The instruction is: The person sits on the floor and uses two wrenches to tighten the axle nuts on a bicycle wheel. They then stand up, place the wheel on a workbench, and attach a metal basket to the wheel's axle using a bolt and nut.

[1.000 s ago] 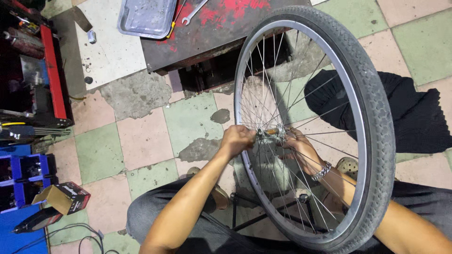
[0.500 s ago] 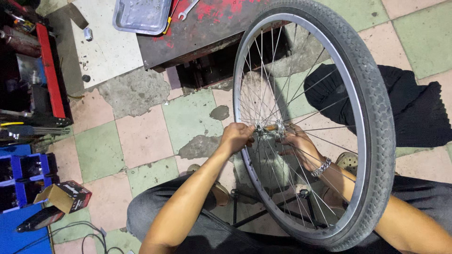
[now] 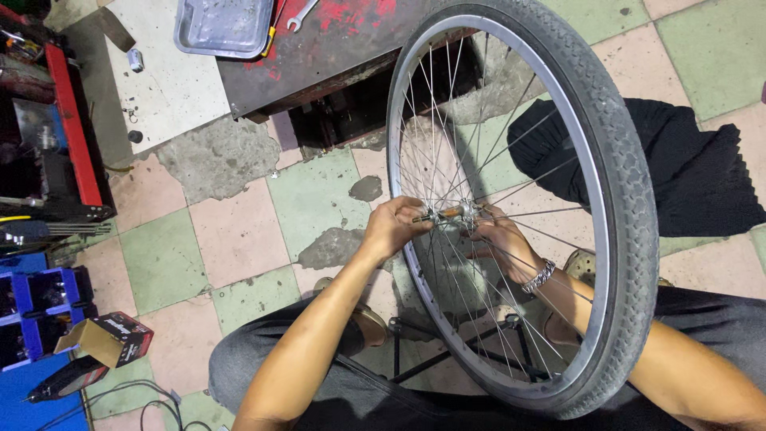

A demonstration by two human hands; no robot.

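A bicycle wheel [image 3: 630, 207] with a black tyre, silver rim and thin spokes stands upright in front of me. Its hub and axle [image 3: 448, 212] sit at the centre. My left hand [image 3: 393, 226] pinches the near end of the axle from the left side of the wheel. On the far side, seen through the spokes, my right hand [image 3: 499, 238] grips the hub's other end; a metal bracelet is on that wrist. My knees frame the lower part of the wheel.
A dark red metal bench [image 3: 335, 40] carries a grey tray [image 3: 225, 24] and a spanner [image 3: 302, 13]. Black cloth [image 3: 694, 175] lies on the tiled floor at right. A small cardboard box [image 3: 108, 339], blue bins [image 3: 32, 287] and a red rack [image 3: 76, 136] stand at left.
The view has shifted slightly; both hands stay on the hub, with the left fingers working a little around the axle end. The wheel holds its place.
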